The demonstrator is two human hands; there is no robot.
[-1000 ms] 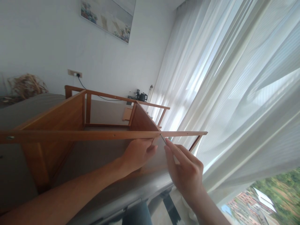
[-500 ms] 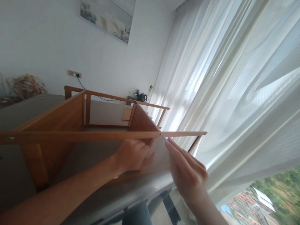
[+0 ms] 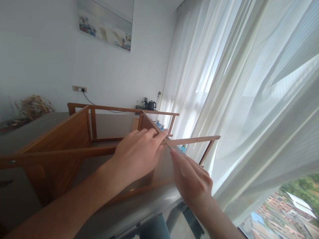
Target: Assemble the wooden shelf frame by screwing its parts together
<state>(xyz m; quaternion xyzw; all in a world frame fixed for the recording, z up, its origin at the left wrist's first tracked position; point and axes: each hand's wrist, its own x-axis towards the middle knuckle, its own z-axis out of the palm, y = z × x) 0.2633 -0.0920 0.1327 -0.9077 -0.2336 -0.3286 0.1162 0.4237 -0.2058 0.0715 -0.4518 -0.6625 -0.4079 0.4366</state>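
Observation:
My left hand (image 3: 139,151) lies over the front wooden rail (image 3: 92,152) of a brown wooden frame, fingers across its top and thumb on the near side, gripping it near the joint with an inner panel (image 3: 149,122). Close by on the right, my right hand (image 3: 193,177) is closed around a screwdriver. Only its thin metal shaft (image 3: 168,146) shows, slanting up-left to the rail at that joint; the handle is hidden inside the fist. To the right, the rail's end (image 3: 199,139) runs on to a short crosspiece (image 3: 206,152).
White curtains (image 3: 214,83) hang along the right side. A black kettle (image 3: 151,105) stands behind the frame, with blue-labelled bottles (image 3: 159,124) nearby. A black cord (image 3: 88,99) runs from the wall socket (image 3: 79,88). Dried stalks (image 3: 35,106) lie at the far left.
My left hand has risen from below the front rail onto its top beside the joint. My right hand keeps the screwdriver at the joint; the view has shifted slightly.

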